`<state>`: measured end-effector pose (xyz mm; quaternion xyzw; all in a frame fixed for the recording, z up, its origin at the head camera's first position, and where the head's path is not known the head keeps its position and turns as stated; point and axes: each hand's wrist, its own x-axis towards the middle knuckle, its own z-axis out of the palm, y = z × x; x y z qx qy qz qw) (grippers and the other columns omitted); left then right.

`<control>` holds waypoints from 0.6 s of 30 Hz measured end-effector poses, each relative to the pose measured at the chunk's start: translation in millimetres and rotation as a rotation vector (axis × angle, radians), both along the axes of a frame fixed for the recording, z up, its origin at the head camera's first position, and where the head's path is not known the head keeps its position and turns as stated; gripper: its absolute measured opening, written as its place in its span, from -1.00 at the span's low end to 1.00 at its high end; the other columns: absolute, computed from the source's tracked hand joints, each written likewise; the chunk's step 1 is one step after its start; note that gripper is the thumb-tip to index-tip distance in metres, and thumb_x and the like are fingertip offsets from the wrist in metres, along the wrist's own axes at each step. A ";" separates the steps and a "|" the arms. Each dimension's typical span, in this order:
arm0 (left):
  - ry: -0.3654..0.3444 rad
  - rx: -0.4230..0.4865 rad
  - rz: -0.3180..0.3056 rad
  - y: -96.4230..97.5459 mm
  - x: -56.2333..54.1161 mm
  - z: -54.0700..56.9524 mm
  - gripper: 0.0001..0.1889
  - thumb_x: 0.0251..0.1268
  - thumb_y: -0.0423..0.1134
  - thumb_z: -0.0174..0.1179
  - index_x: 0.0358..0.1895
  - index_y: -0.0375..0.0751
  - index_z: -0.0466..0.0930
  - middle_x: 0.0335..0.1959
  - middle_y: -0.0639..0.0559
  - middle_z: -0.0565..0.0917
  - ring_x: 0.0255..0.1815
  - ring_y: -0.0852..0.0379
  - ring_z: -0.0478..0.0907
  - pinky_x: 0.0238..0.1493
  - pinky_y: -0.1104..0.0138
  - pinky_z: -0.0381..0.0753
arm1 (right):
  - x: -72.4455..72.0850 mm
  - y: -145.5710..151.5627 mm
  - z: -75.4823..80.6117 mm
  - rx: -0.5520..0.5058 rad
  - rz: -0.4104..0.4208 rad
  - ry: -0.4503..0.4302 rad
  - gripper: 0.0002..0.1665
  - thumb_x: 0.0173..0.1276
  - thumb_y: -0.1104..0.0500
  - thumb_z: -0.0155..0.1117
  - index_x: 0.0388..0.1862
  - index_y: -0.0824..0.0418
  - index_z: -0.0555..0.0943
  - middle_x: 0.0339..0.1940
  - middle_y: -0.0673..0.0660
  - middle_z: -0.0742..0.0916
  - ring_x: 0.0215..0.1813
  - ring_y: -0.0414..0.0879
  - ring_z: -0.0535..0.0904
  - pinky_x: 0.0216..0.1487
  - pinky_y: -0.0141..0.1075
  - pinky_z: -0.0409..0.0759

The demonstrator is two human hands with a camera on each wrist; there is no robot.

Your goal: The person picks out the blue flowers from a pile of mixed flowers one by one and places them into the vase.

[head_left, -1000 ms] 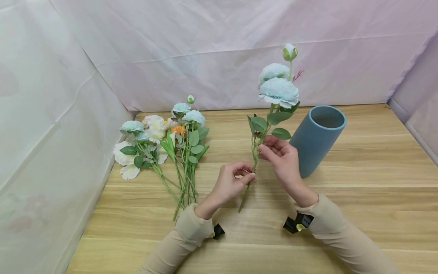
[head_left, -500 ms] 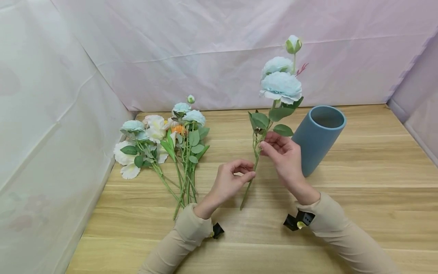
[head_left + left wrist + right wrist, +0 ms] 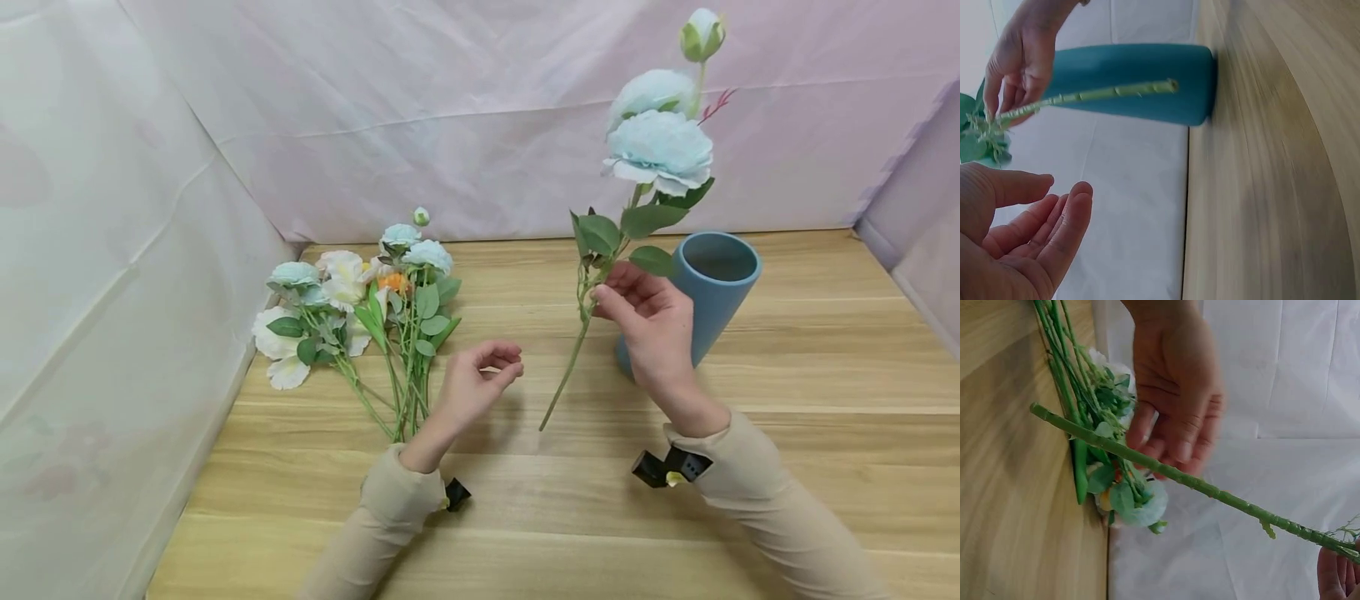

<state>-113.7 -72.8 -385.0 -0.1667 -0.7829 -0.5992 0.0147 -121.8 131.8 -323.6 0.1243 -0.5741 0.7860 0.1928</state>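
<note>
My right hand (image 3: 654, 329) pinches the green stem of an artificial flower (image 3: 660, 150) with pale blue blooms, a bud on top and dark green leaves. The stem slants down to the left, its cut end (image 3: 1169, 86) above the table. Behind the right hand stands a blue vase (image 3: 716, 292), partly hidden by it; its mouth shows nothing sticking out. My left hand (image 3: 480, 379) is apart from the stem, fingers loosely bent and holding nothing, as the left wrist view also shows.
A loose bunch of artificial flowers (image 3: 427, 254), pale blue, white and orange, lies on the wooden table (image 3: 525, 533) left of the left hand. Pale cloth walls (image 3: 480, 175) stand at the back and sides.
The left hand has let go of the stem and moved left. My right hand has lifted the flower up and to the right, in front of the vase.
</note>
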 end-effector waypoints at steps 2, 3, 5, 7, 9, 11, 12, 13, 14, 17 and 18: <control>0.027 -0.026 0.035 -7.1 -0.8 -1.8 -0.86 0.12 -0.51 0.25 -0.22 -0.43 0.62 -0.34 -0.19 0.67 -0.34 -0.01 0.64 -0.34 0.40 0.66 | -0.8 2.5 4.8 -0.019 0.009 0.026 -0.78 0.17 0.54 0.23 -0.21 0.37 0.61 -0.37 0.12 0.65 -0.38 -0.14 0.59 -0.32 -0.37 0.66; 0.044 -0.034 0.050 -10.9 -1.0 -2.1 -0.86 0.11 -0.51 0.25 -0.23 -0.43 0.62 -0.35 -0.19 0.67 -0.35 -0.02 0.64 -0.34 0.39 0.66 | -1.1 3.6 7.2 -0.030 0.012 0.034 -0.78 0.16 0.54 0.23 -0.21 0.38 0.61 -0.38 0.13 0.65 -0.39 -0.14 0.59 -0.32 -0.37 0.66; 0.079 -0.062 0.088 -18.7 -1.7 -3.3 -0.87 0.11 -0.51 0.25 -0.25 -0.43 0.63 -0.36 -0.19 0.67 -0.37 -0.01 0.64 -0.35 0.38 0.67 | -2.1 6.1 11.7 -0.055 0.015 0.050 -0.79 0.16 0.55 0.23 -0.22 0.41 0.61 -0.39 0.14 0.66 -0.39 -0.13 0.59 -0.33 -0.37 0.66; 0.099 -0.090 0.132 -26.6 -2.4 -4.5 -0.88 0.10 -0.51 0.26 -0.26 -0.42 0.64 -0.37 -0.18 0.68 -0.39 0.00 0.64 -0.37 0.37 0.67 | -3.3 9.0 15.3 -0.065 0.010 0.068 -0.79 0.15 0.55 0.23 -0.22 0.42 0.61 -0.39 0.14 0.66 -0.40 -0.12 0.60 -0.33 -0.36 0.66; 0.100 -0.112 0.177 -34.6 -2.4 -4.8 -0.89 0.11 -0.51 0.25 -0.27 -0.40 0.64 -0.38 -0.17 0.69 -0.40 0.00 0.63 -0.38 0.37 0.66 | -4.6 11.9 18.2 -0.064 0.001 0.089 -0.79 0.15 0.56 0.22 -0.23 0.43 0.60 -0.40 0.14 0.66 -0.40 -0.12 0.60 -0.33 -0.36 0.66; 0.097 -0.140 0.231 -42.8 -2.1 -5.8 -0.89 0.11 -0.50 0.26 -0.27 -0.39 0.64 -0.38 -0.15 0.69 -0.40 0.01 0.63 -0.40 0.40 0.65 | -5.5 15.0 20.9 -0.060 -0.007 0.111 -0.80 0.15 0.57 0.21 -0.23 0.46 0.60 -0.40 0.14 0.66 -0.40 -0.13 0.60 -0.34 -0.35 0.67; 0.090 -0.145 0.255 -46.9 -1.6 -6.3 -0.89 0.11 -0.50 0.26 -0.27 -0.39 0.64 -0.39 -0.16 0.69 -0.40 0.01 0.63 -0.40 0.41 0.64 | -5.9 16.7 22.1 -0.058 -0.013 0.119 -0.81 0.15 0.57 0.20 -0.24 0.46 0.59 -0.41 0.14 0.66 -0.41 -0.13 0.60 -0.34 -0.35 0.67; 0.090 -0.143 0.277 -51.1 -0.9 -7.1 -0.90 0.11 -0.50 0.25 -0.28 -0.40 0.64 -0.39 -0.17 0.68 -0.40 -0.01 0.63 -0.41 0.43 0.62 | -5.9 18.3 23.5 -0.079 -0.008 0.121 -0.82 0.15 0.58 0.19 -0.25 0.48 0.59 -0.42 0.15 0.66 -0.41 -0.12 0.60 -0.34 -0.35 0.67; 0.094 -0.144 0.301 -55.2 0.0 -7.8 -0.90 0.10 -0.51 0.25 -0.28 -0.42 0.63 -0.39 -0.18 0.68 -0.40 -0.02 0.62 -0.41 0.46 0.61 | -6.0 19.7 24.8 -0.079 -0.019 0.126 -0.82 0.15 0.58 0.19 -0.25 0.48 0.59 -0.42 0.15 0.66 -0.42 -0.12 0.60 -0.35 -0.35 0.67; 0.103 -0.129 0.365 -67.6 2.6 -11.0 -0.90 0.09 -0.54 0.24 -0.29 -0.49 0.62 -0.39 -0.25 0.67 -0.41 -0.08 0.61 -0.42 0.54 0.56 | -6.3 24.7 29.2 -0.115 -0.036 0.137 -0.84 0.13 0.58 0.20 -0.28 0.50 0.58 -0.45 0.16 0.64 -0.45 -0.12 0.58 -0.38 -0.36 0.66; 0.108 -0.133 0.387 -71.7 3.4 -12.1 -0.90 0.09 -0.55 0.24 -0.30 -0.50 0.62 -0.40 -0.26 0.67 -0.41 -0.09 0.61 -0.42 0.55 0.54 | -6.6 26.3 30.7 -0.125 -0.044 0.142 -0.85 0.13 0.58 0.20 -0.29 0.49 0.58 -0.45 0.16 0.63 -0.46 -0.12 0.58 -0.39 -0.37 0.65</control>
